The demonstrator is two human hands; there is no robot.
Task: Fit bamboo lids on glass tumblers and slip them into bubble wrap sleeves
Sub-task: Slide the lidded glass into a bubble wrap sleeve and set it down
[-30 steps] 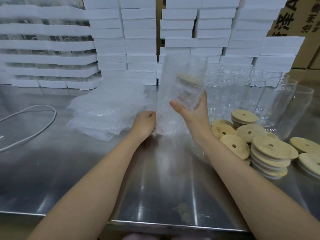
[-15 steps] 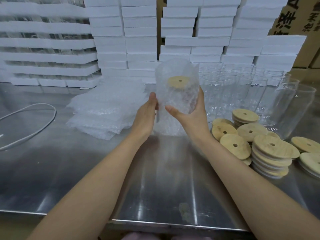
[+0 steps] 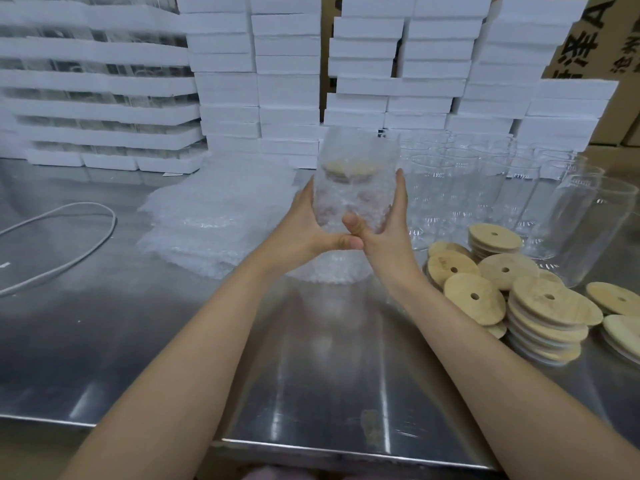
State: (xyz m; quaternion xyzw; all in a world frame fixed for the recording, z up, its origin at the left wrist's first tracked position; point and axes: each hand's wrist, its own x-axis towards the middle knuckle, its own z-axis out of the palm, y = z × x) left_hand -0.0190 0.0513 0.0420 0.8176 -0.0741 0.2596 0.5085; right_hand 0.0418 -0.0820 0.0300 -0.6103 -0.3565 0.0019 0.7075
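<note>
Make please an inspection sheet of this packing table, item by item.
Surface: steel table, shiny; one stain near the front edge.
Job's things: sleeved tumbler, lidded, held upright; bamboo lids stacked right; bare tumblers behind them; flat sleeves piled left.
Clutter: nothing seen.
Grippers: left hand and right hand both grip the sleeved tumbler.
Cables: white cable looped far left.
Surroundings: white foam boxes stacked behind; cardboard cartons right.

A hand could pass over the near middle and near left of the steel table (image 3: 311, 368), where only a white cable (image 3: 113, 221) loops in from the left edge. At the centre, the left hand (image 3: 311, 226) and right hand (image 3: 384, 233) grip a sleeved tumbler (image 3: 353, 188). A flat pile of bubble wrap sleeves (image 3: 214, 216) lies just left of them. Stacked white foam boxes (image 3: 287, 98) wall the far side. On the right, glass tumblers (image 3: 485, 188) and stacked bamboo lids (image 3: 550, 306) crowd together.
</note>
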